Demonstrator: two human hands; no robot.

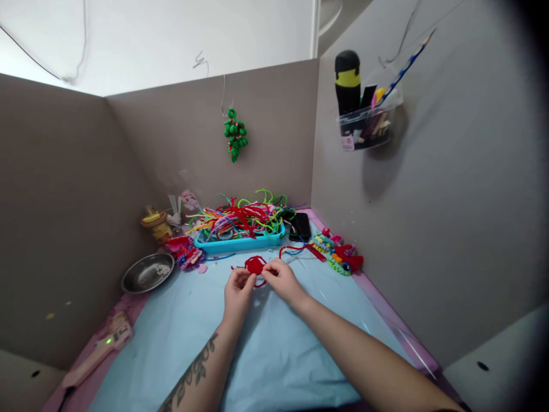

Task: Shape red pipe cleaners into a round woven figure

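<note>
Both hands meet over the middle of the light blue table cover. Between them is a red coiled piece of fuzzy pipe cleaner, with loops standing out around its edge. My left hand pinches it at the lower left, thumb and fingertips together. On its right side, my right hand also closes finger and thumb on the red piece. A loose red end pokes out to the left, and another loop hangs below the fingertips. Part of the piece is hidden by the fingers.
A blue tray heaped with colourful pipe cleaners stands behind my hands, beside a black phone. Finished fuzzy pieces lie to the right. At left are a metal bowl and a pink glue gun. Grey panels surround the table.
</note>
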